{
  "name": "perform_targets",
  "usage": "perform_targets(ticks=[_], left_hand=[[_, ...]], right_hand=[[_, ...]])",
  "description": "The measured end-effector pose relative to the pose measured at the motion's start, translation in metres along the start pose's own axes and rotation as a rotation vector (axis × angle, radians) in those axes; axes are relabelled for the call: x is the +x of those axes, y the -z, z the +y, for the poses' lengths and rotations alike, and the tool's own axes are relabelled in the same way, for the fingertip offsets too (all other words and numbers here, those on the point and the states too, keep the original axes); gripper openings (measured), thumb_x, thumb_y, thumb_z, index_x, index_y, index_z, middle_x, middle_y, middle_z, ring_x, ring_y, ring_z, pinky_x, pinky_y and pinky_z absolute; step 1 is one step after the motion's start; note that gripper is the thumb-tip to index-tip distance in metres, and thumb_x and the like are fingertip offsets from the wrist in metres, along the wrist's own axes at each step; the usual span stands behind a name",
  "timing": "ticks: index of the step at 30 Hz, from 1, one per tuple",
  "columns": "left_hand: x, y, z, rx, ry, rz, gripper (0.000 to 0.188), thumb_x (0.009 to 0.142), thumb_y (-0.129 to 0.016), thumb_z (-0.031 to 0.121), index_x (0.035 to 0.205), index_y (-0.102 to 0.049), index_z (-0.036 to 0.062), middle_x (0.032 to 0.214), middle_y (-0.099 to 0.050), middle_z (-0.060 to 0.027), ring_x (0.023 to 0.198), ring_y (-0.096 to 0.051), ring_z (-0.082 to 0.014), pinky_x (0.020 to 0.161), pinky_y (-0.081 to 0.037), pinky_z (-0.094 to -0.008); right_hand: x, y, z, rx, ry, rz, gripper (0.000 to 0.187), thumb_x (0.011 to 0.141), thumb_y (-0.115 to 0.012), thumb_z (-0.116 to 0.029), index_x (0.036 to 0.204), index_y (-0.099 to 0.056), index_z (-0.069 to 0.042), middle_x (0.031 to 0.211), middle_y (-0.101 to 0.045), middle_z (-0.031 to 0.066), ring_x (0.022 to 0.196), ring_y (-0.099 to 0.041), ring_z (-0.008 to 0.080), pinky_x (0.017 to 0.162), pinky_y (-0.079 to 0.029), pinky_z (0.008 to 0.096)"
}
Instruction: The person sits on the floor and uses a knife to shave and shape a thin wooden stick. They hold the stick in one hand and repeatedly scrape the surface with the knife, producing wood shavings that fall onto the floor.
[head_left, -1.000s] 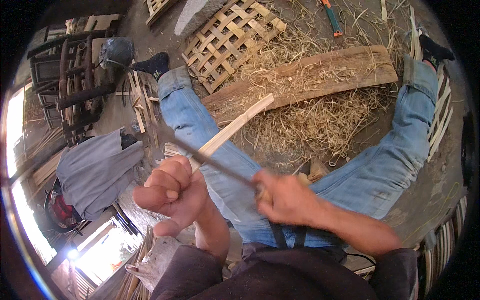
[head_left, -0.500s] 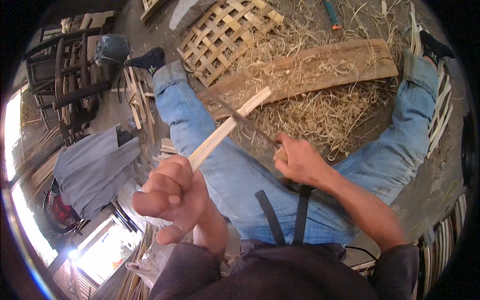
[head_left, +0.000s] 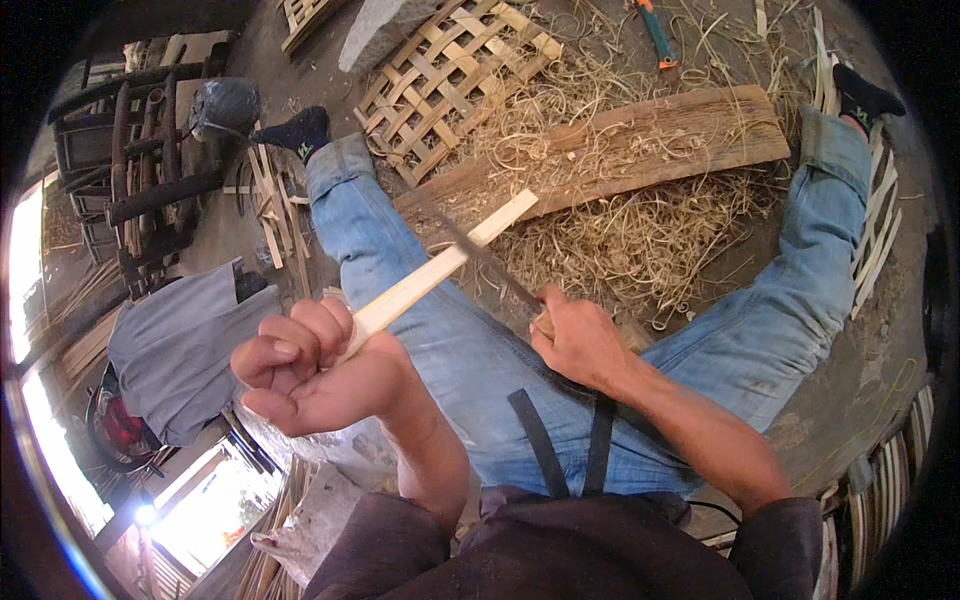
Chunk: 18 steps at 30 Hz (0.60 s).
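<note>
My left hand (head_left: pixel 315 365) is closed round the lower end of a pale split strip of wood or bamboo (head_left: pixel 410 288), which points up and to the right over my thigh. In my right hand (head_left: pixel 580 340) is the handle of a knife (head_left: pixel 500 275). Its dark, slim blade crosses the strip a little below the far end and looks to be touching it. The lower end of the strip and most of the knife's handle are hidden by my fingers.
Beyond my hands a wooden plank (head_left: pixel 650 140) lies among curly shavings (head_left: pixel 630 255). A woven lattice panel (head_left: pixel 450 85) and an orange-and-green tool (head_left: pixel 657 35) are at the far side. Grey cloth (head_left: pixel 190 350) hangs at the left, near a dark frame (head_left: pixel 140 150).
My left hand has turned and shifted left, so the strip lies at a flatter angle. My right hand with the knife has moved slightly left and nearer to me.
</note>
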<state>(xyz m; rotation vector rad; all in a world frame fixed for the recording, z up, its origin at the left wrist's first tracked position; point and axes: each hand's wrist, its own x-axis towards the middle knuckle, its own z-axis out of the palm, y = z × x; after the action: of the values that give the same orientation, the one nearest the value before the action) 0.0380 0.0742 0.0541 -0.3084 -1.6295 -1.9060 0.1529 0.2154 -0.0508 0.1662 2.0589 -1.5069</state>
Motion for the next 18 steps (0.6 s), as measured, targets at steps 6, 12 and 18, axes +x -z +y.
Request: perform_targets(ticks=[6,12,18], left_hand=[[0.0,0.001,0.005,-0.012,0.001,-0.023,0.046,0.099,-0.039,0.049,0.077,-0.04,0.0078,0.056,-0.025,0.0019,0.044,-0.018,-0.0068,0.041,-0.013,-0.0239],[0.0,0.004,0.002,-0.024,0.004,-0.092,0.045,0.098,-0.041,0.049,0.079,-0.042,0.0078,0.058,-0.027,0.0016,0.045,-0.022,-0.0071,0.042,-0.017,-0.0233],[-0.008,-0.008,-0.003,-0.04,0.033,0.178,0.045,0.096,-0.044,0.051,0.082,-0.045,0.0083,0.059,-0.031,0.0019,0.048,-0.028,-0.0074,0.043,-0.02,-0.022]], right_hand=[[0.015,0.011,0.022,-0.168,0.072,0.057,0.029,0.082,-0.056,-0.016,0.096,-0.047,0.008,0.074,-0.063,0.0297,0.073,-0.065,0.0466,0.069,-0.053,0.0526],[0.007,0.015,0.028,-0.122,0.112,0.061,0.031,0.081,-0.059,-0.017,0.099,-0.048,0.007,0.073,-0.063,0.0271,0.072,-0.064,0.0449,0.067,-0.052,0.0506],[0.028,0.024,0.035,-0.161,-0.036,0.14,0.03,0.081,-0.059,-0.017,0.098,-0.05,0.007,0.077,-0.065,0.0262,0.073,-0.065,0.0438,0.068,-0.053,0.0508]])
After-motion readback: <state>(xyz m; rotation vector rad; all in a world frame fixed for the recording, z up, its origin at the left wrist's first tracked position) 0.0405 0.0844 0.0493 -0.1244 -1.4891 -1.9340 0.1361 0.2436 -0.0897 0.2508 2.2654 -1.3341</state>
